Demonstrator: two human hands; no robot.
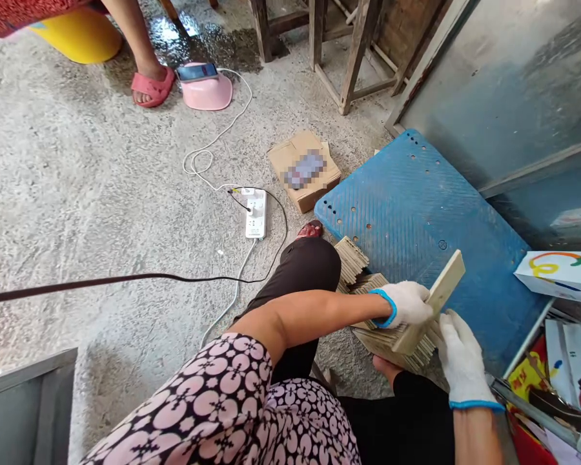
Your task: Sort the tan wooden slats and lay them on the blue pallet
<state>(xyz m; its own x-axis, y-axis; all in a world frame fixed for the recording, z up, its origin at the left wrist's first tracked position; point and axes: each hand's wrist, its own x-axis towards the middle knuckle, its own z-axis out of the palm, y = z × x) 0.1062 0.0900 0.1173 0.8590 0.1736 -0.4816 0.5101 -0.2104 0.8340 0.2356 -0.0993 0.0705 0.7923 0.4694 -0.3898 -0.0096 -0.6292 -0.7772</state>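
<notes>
Far left of both hands, at the lower edge: corner of a grey metal box [26, 394]. Above it, running toward the hands across the rough grey concrete floor [77, 194]: a thin black cable [101, 281]. Far up and left of the hands: a bystander's foot in a pink rubber slipper [151, 87], just beside an upturned pink plastic bowl [207, 90] with a phone [197, 71] lying on top. Up and left of the left hand: white power strip [255, 213] with white cord trailing off. Further right, above the left hand: small brown cardboard box [304, 169] on the floor.

Left hand [405, 303] in a white knit glove with blue cuff, closed over the near end of a pale flat wooden slat [446, 284], slat tilted up and away to the right. Directly beneath that hand: a bundle of thin pale wooden strips [392, 341], slat resting against its top. Just left of the left hand, beside the knee: another stack of wooden strips [351, 261].

Right hand [459, 358], same glove, fingers half curled, pressed against the right end of the bundle; grip itself hard to make out. Behind both hands: blue perforated plastic board [416, 200] lying flat. Right of the right hand: white printed carton [561, 274] and a bin of colourful packets [552, 387].
</notes>
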